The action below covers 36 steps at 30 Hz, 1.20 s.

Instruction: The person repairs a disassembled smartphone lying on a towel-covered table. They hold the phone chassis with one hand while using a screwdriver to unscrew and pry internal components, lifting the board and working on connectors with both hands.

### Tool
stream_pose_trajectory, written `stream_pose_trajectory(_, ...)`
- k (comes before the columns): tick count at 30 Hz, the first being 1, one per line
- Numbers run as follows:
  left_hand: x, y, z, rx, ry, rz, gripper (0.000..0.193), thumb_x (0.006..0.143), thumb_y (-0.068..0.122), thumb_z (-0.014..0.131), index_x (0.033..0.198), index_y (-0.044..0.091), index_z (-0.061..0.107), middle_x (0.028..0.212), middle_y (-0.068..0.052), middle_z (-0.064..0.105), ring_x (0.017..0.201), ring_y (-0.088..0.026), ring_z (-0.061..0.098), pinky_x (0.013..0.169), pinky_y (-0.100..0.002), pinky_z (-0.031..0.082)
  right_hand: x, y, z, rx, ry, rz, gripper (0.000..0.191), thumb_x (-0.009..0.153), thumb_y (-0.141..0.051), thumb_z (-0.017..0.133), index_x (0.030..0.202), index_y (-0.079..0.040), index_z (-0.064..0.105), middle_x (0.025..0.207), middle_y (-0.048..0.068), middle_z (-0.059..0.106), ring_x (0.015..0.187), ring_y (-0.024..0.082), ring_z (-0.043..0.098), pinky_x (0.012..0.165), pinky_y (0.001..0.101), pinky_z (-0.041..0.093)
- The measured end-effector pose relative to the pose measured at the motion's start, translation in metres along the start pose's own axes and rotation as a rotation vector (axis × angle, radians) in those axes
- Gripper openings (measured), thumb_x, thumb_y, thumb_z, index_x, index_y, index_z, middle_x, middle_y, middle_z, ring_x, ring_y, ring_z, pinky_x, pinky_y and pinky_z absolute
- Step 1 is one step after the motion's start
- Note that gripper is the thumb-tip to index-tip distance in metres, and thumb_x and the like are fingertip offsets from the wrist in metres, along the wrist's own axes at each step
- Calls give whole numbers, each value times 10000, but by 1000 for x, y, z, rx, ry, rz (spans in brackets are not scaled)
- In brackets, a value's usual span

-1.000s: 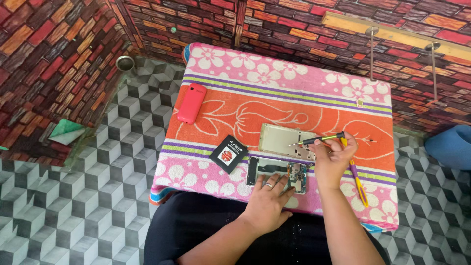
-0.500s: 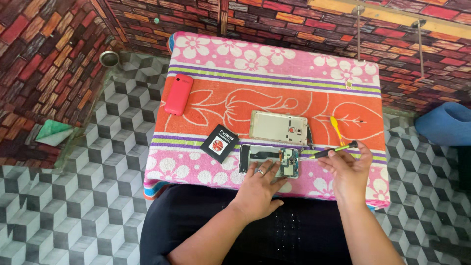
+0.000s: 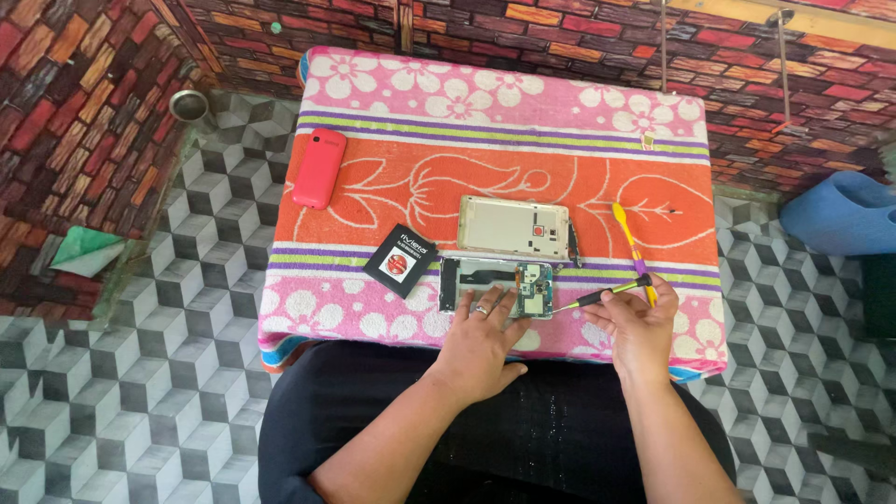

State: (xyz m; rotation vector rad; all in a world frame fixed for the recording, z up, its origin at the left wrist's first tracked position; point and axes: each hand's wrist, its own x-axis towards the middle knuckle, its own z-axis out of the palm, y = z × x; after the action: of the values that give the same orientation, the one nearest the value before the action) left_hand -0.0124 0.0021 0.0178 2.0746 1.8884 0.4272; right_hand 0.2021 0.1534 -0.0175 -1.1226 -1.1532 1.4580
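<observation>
An opened phone (image 3: 497, 284) with its circuit board showing lies near the front edge of a small table covered by a pink and orange flowered towel (image 3: 485, 159). My left hand (image 3: 481, 338) rests flat on the phone's near edge, holding it down. My right hand (image 3: 633, 322) grips a small screwdriver (image 3: 607, 293) with a black and yellow handle, its tip pointing left toward the board. Just behind the opened phone lies its pale back cover (image 3: 513, 227).
A black phone battery (image 3: 400, 259) sits left of the opened phone. A red phone (image 3: 319, 168) lies at the towel's left. A yellow pry tool (image 3: 631, 239) lies to the right. A blue object (image 3: 840, 213) is on the patterned floor at right.
My right hand came down from over the back cover to the phone's right side, and now the screwdriver tip points at the board. The yellow tool lies on the towel. My left hand stays on the phone.
</observation>
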Motion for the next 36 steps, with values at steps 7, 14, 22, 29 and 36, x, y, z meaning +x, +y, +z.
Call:
stream_pose_trajectory(7, 0, 3, 2, 5, 26, -14, 719, 770, 459, 791, 1387, 149, 591, 1554, -202, 390, 1475, -377, 299, 1196, -609, 195, -2, -2, 9, -52, 0, 15, 782, 895, 74, 664, 1524, -19, 207, 883, 134, 624, 708, 254, 708, 710, 474, 660)
stream_pose_trajectory(14, 1, 1, 4, -27, 56, -11, 718, 757, 454, 804, 1375, 149, 604, 1548, -202, 399, 1475, -375, 304, 1192, -611, 197, -2, -2, 12, -58, -1, 23, 823, 885, 78, 679, 1545, -4, 194, 883, 132, 625, 703, 252, 708, 704, 452, 657)
stream_pose_trajectory(22, 0, 1, 4, -45, 72, -12, 709, 750, 448, 809, 1365, 152, 617, 1542, -195, 410, 1473, -372, 313, 1197, -607, 202, -3, -3, 15, -101, 10, 41, 809, 890, 75, 682, 1532, -11, 199, 897, 136, 624, 703, 264, 714, 692, 436, 645)
stream_pose_trajectory(29, 1, 1, 2, -39, 67, -11, 698, 750, 447, 811, 1355, 153, 621, 1538, -199, 407, 1468, -374, 311, 1193, -609, 201, -2, -3, 16, -113, 5, 27, 792, 899, 71, 680, 1520, -12, 196, 901, 152, 630, 709, 269, 720, 697, 435, 654)
stream_pose_trajectory(36, 0, 1, 2, -41, 81, -5, 705, 746, 441, 814, 1358, 150, 621, 1535, -199, 411, 1471, -375, 312, 1194, -611, 204, -1, -2, 14, -94, 0, 15, 780, 903, 72, 677, 1520, -13, 207, 911, 147, 627, 717, 267, 721, 694, 433, 655)
